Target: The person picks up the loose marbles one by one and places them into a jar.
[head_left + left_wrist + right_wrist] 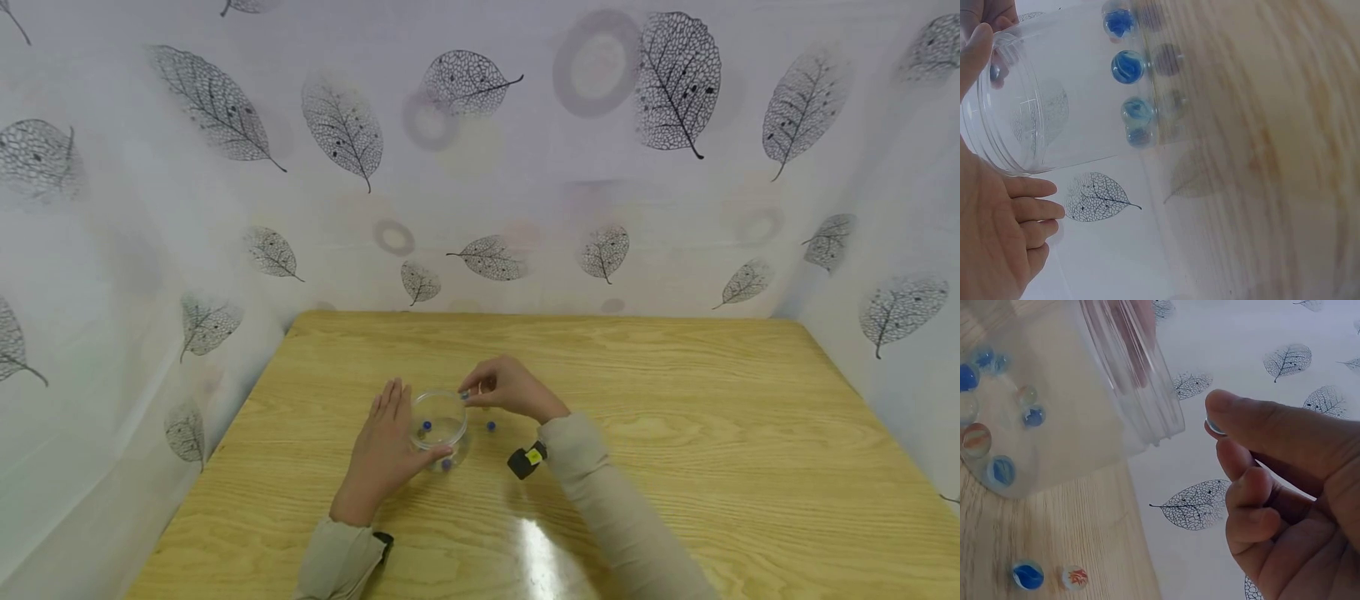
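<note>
A clear, round, open-topped jar [442, 392] stands on the table with several glass marbles [1127, 67] at its bottom, blue, pale and orange-streaked. My left hand [384, 446] lies along the jar's left side, fingers straight, thumb stretched across the front near the rim. At the right edge of the rim, my right hand [513, 388] pinches a small bluish marble [1213, 427] between thumb and forefinger, its other fingers curled in. Beside the jar on the table lie a blue marble [1027, 575] and a red-and-white one [1075, 577].
The light wooden table [675, 433] carries the jar in its left half. Leaf-patterned cloth [525, 183] rises behind the table and along both sides. A black device [527, 460] with a yellow tag sits at the right wrist.
</note>
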A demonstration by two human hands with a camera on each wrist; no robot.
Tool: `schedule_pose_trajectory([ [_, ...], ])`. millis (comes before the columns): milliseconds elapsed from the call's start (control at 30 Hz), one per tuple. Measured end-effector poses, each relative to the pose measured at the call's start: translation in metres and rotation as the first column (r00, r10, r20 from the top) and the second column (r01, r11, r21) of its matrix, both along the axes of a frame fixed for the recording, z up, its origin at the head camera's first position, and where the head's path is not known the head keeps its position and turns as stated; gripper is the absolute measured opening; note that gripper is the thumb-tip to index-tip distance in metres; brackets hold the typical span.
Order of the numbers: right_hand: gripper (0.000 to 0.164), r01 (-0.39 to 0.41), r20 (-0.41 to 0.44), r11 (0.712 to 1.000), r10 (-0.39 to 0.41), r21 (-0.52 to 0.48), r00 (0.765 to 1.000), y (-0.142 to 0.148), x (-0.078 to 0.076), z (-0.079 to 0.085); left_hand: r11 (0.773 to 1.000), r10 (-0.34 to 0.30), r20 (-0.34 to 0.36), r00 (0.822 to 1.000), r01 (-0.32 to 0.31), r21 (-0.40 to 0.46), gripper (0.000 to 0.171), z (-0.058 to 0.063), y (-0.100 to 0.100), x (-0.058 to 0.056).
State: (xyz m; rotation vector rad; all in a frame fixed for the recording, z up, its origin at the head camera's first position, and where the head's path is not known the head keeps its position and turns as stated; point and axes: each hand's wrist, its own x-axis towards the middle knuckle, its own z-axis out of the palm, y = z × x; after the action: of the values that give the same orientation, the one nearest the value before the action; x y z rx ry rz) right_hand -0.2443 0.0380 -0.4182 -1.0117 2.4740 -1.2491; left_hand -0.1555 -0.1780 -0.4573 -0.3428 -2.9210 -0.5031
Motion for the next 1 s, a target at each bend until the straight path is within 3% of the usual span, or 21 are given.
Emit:
schedule_pose_trajectory([
  [1000,0.015,-0.035,0.024,0.999,0.034,0.03,0.999,-0.014,-0.003,-0.004,1.0,0.0,-0.023,1.0,0.0,0.01,0.11,-0.003,0.0,-0.001],
])
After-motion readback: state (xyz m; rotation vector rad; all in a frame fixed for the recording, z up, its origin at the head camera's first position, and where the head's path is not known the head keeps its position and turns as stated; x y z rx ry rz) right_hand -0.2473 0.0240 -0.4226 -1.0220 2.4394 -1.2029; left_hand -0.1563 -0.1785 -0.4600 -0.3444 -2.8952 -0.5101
